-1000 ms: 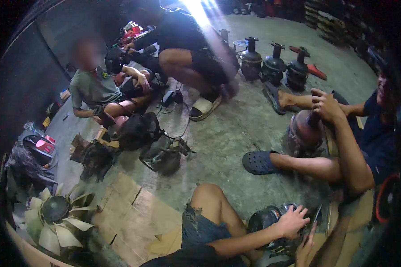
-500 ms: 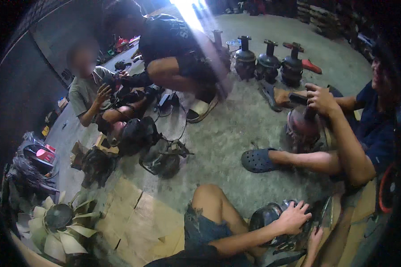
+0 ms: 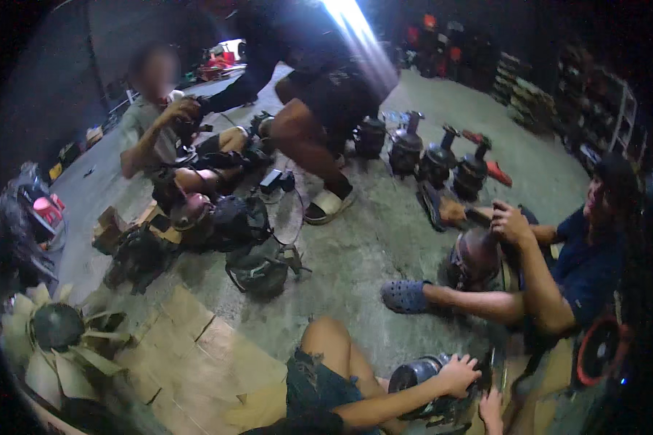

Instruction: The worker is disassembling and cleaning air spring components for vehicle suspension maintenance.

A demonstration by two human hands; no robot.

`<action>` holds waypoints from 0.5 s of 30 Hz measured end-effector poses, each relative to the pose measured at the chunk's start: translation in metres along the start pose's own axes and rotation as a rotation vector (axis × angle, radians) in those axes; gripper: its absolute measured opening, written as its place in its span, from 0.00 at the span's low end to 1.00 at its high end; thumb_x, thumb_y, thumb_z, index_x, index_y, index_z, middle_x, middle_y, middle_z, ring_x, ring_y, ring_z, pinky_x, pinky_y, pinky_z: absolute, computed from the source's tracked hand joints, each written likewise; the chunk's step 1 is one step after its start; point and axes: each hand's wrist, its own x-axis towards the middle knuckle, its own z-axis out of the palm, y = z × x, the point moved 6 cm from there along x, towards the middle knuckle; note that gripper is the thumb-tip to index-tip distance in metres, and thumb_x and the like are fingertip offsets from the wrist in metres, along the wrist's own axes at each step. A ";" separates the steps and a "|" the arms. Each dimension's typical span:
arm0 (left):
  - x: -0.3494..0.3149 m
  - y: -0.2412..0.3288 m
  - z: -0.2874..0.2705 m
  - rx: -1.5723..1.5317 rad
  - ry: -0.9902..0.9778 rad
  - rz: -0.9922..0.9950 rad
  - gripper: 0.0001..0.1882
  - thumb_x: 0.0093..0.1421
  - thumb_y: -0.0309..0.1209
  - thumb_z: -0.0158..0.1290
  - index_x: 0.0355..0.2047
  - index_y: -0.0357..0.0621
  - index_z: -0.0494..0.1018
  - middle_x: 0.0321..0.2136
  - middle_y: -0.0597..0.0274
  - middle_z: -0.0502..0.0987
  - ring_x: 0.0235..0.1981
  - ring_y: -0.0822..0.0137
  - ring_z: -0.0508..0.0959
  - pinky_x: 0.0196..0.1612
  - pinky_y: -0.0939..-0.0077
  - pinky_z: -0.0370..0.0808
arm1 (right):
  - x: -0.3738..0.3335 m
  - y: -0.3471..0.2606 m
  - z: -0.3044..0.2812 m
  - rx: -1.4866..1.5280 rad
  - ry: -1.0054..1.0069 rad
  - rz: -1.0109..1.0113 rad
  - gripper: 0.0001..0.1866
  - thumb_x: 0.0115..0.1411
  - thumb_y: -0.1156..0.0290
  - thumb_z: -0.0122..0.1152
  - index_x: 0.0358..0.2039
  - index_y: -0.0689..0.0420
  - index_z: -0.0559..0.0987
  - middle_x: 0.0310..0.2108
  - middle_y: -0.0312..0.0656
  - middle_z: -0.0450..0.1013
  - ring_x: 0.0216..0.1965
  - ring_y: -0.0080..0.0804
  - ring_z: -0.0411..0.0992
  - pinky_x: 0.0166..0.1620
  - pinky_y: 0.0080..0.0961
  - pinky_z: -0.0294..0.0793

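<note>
My left hand (image 3: 458, 375) lies over a dark, rounded metal machine part (image 3: 416, 374) near the bottom of the view, beside my bent knee (image 3: 329, 346). Its fingers are spread across the far side of the part. Close to the lower edge, my right hand (image 3: 491, 410) is raised beside that same part, its fingers bent together. Whatever it grips is too dark and blurred to name. The underside of the part is hidden by my forearm and hand.
A co-worker sits at right, hands on a reddish-brown metal housing (image 3: 476, 257). Several dark housings (image 3: 471, 172) stand behind. Two other people work at far left near dark parts (image 3: 257, 268). Cardboard (image 3: 196, 355) and a pale fan (image 3: 58, 330) lie at left.
The view has shifted, so more of the far shelves shows. My left hand's fingers have come down onto the part. The standing co-worker leans further toward the seated one.
</note>
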 end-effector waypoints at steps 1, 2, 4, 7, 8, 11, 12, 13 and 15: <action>0.000 0.001 0.002 -0.013 -0.048 0.007 0.37 0.44 0.44 0.69 0.57 0.53 0.75 0.55 0.51 0.71 0.61 0.49 0.68 0.57 0.45 0.69 | 0.010 -0.007 -0.010 -0.065 -0.053 -0.111 0.37 0.63 0.72 0.58 0.73 0.52 0.59 0.39 0.67 0.76 0.42 0.66 0.74 0.45 0.55 0.73; 0.001 0.000 0.005 -0.025 -0.125 -0.008 0.41 0.47 0.46 0.69 0.61 0.50 0.71 0.60 0.48 0.68 0.64 0.49 0.66 0.59 0.47 0.68 | 0.015 -0.011 -0.016 -0.150 -0.162 -0.154 0.37 0.63 0.72 0.58 0.72 0.53 0.59 0.41 0.69 0.76 0.45 0.68 0.74 0.48 0.57 0.73; 0.001 0.000 0.004 -0.015 -0.105 -0.019 0.40 0.47 0.46 0.68 0.61 0.50 0.71 0.60 0.48 0.68 0.63 0.49 0.66 0.59 0.49 0.68 | 0.027 -0.015 -0.038 -0.290 -0.384 -0.180 0.35 0.61 0.70 0.60 0.68 0.56 0.63 0.43 0.70 0.75 0.45 0.68 0.74 0.48 0.55 0.76; -0.002 0.000 0.006 0.014 -0.091 0.015 0.40 0.47 0.46 0.69 0.60 0.50 0.71 0.59 0.48 0.68 0.63 0.51 0.67 0.58 0.53 0.68 | 0.029 -0.026 -0.068 -0.505 -0.541 -0.351 0.24 0.66 0.66 0.55 0.61 0.55 0.68 0.47 0.66 0.75 0.44 0.66 0.76 0.45 0.53 0.78; -0.002 0.000 0.006 0.017 -0.074 0.021 0.40 0.46 0.45 0.68 0.60 0.49 0.71 0.59 0.48 0.68 0.63 0.50 0.66 0.58 0.53 0.68 | 0.027 -0.024 -0.077 -0.430 -0.581 -0.322 0.22 0.69 0.65 0.51 0.62 0.55 0.68 0.47 0.66 0.76 0.44 0.64 0.76 0.45 0.52 0.78; -0.004 0.000 0.007 0.020 -0.061 0.025 0.41 0.46 0.43 0.68 0.61 0.48 0.70 0.59 0.47 0.67 0.64 0.50 0.66 0.58 0.52 0.68 | 0.025 -0.008 -0.088 -0.379 -0.637 -0.263 0.21 0.73 0.65 0.42 0.64 0.53 0.66 0.46 0.65 0.76 0.45 0.63 0.77 0.45 0.51 0.78; -0.004 0.000 0.006 0.030 -0.051 0.030 0.40 0.47 0.43 0.68 0.61 0.48 0.70 0.59 0.47 0.67 0.63 0.49 0.66 0.57 0.51 0.69 | 0.027 -0.002 -0.088 -0.395 -0.644 -0.276 0.21 0.73 0.65 0.39 0.65 0.53 0.66 0.46 0.64 0.76 0.45 0.63 0.77 0.46 0.51 0.77; -0.003 0.001 0.004 0.040 -0.040 0.036 0.40 0.47 0.42 0.67 0.61 0.48 0.70 0.58 0.47 0.67 0.63 0.49 0.66 0.57 0.51 0.69 | 0.030 0.006 -0.086 -0.410 -0.651 -0.289 0.22 0.74 0.65 0.37 0.65 0.52 0.65 0.46 0.64 0.76 0.46 0.62 0.77 0.47 0.51 0.77; -0.002 0.002 0.005 0.020 -0.086 0.034 0.39 0.47 0.41 0.67 0.61 0.48 0.70 0.57 0.46 0.67 0.62 0.48 0.66 0.56 0.50 0.70 | 0.031 0.028 -0.071 -0.501 -0.779 -0.258 0.28 0.70 0.62 0.49 0.69 0.52 0.61 0.48 0.66 0.76 0.48 0.62 0.76 0.49 0.49 0.77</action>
